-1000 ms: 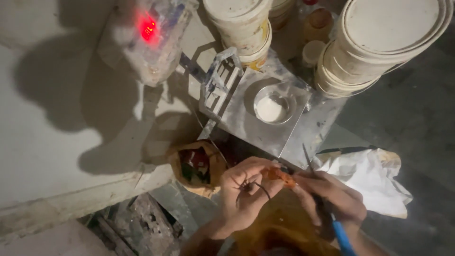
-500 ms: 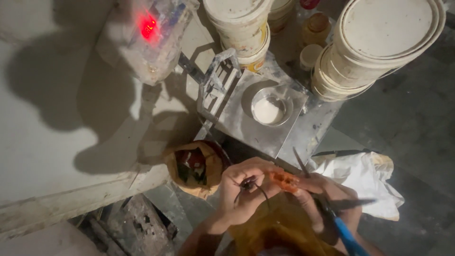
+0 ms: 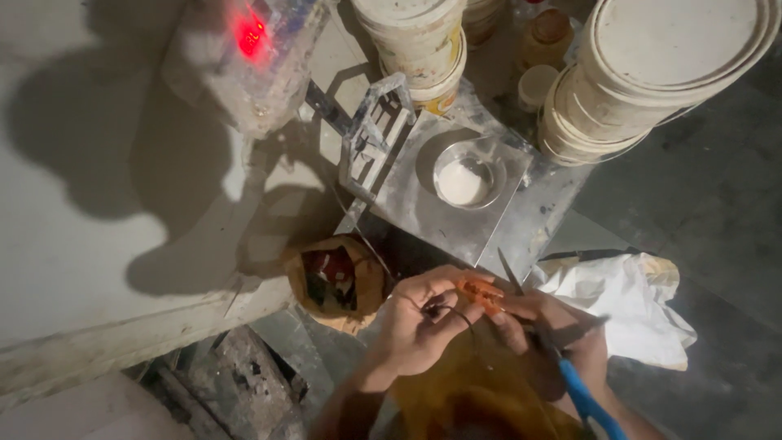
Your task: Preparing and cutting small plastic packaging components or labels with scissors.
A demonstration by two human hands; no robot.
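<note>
My left hand [image 3: 419,322] pinches the gathered neck of a yellowish bag [image 3: 464,399] that fills the bottom of the view, with a dark band looped at my fingers. An orange twisted piece [image 3: 479,292] sits at the bag's neck between both hands. My right hand [image 3: 554,330] grips blue-handled scissors [image 3: 570,367], their blades pointing up and left past the orange piece.
A metal scale platform [image 3: 407,208] carries a small bowl of white powder [image 3: 462,181]. Its display box with red glowing digits [image 3: 251,37] stands behind. Stacked white buckets [image 3: 652,73], a tub stack [image 3: 419,49], an open brown bag [image 3: 334,277] and a white plastic bag [image 3: 627,301] surround it.
Both hands have stayed together at the bag's neck, shifting slightly right. The scissors' blades have come up beside the orange piece.
</note>
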